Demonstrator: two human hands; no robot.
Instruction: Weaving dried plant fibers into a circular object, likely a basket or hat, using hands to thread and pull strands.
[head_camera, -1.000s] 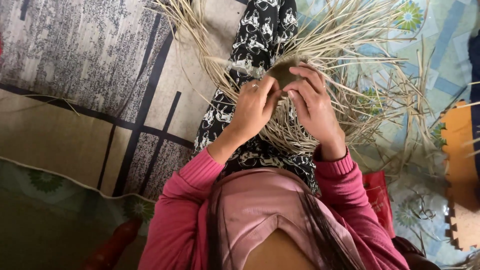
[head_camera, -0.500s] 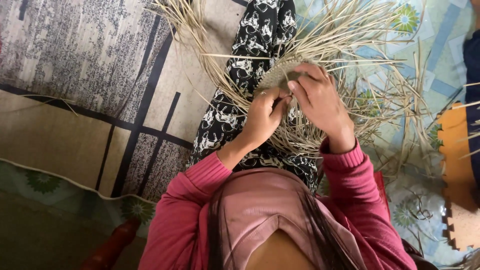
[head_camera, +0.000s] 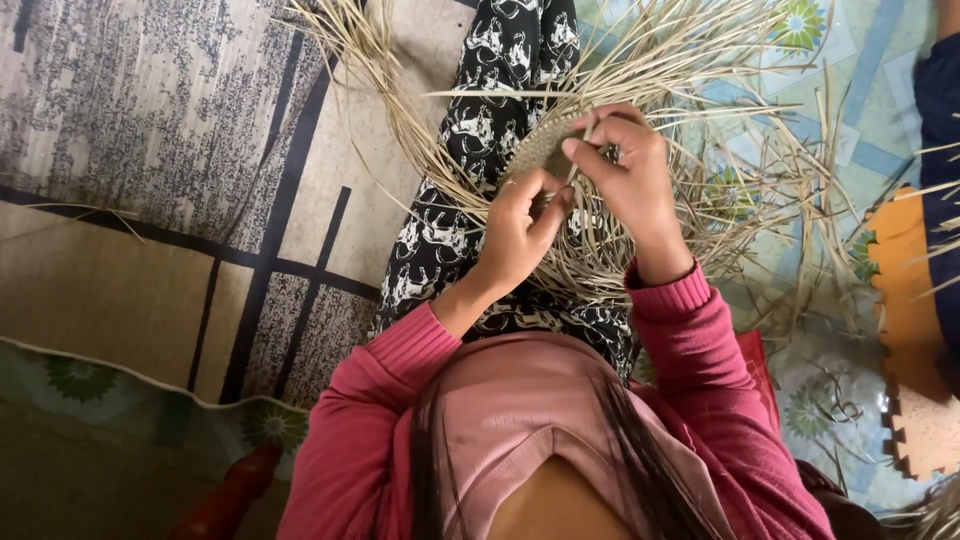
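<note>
Weaving in hand: left hand (head_camera: 520, 225) and right hand (head_camera: 625, 175) each pinch straw strands at the woven disc (head_camera: 540, 150). Next tuck likely needs tension held.

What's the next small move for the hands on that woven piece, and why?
Probably draw the pale strand pinched by the right hand snug against the small woven disc. The left hand grips the disc's near edge, bracing it, and loose straw strips fan out unwoven around it, so the pinched one looks like the one in play.
</note>
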